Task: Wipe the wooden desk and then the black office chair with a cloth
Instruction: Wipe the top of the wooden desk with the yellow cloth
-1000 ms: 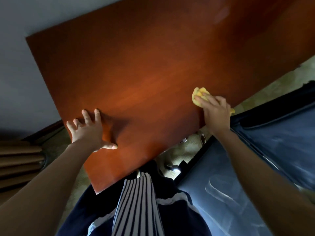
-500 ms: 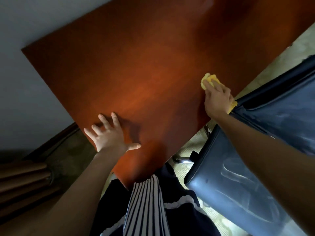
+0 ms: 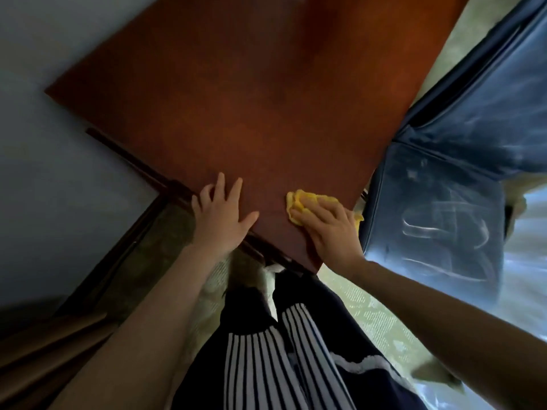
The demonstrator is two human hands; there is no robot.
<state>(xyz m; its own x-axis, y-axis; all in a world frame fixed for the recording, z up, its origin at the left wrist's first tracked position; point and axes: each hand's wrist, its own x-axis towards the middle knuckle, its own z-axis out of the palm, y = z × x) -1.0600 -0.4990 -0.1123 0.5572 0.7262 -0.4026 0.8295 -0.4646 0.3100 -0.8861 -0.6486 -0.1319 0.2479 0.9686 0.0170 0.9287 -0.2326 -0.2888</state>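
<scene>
The reddish-brown wooden desk [image 3: 251,93] fills the upper middle of the head view, its near corner pointing toward me. My right hand [image 3: 328,229] presses a crumpled yellow cloth [image 3: 299,201] flat on the desk close to that near corner. My left hand [image 3: 220,216] lies palm down, fingers spread, on the desk's near left edge, a short way left of the cloth. The black office chair [image 3: 438,214] stands right of the desk, its dusty seat showing smear marks and touching the desk's right edge.
A pale wall [image 3: 44,143] runs along the desk's left side with a dark skirting strip [image 3: 127,161] below it. Patterned carpet [image 3: 373,315] lies under me. My striped dark clothing [image 3: 266,365] fills the bottom centre. Brown slatted wood [image 3: 35,344] sits at the bottom left.
My right hand slid the cloth from the desk's right edge toward me, to the near corner. The view swung, bringing both hands closer together. My left hand stays flat on the desk.
</scene>
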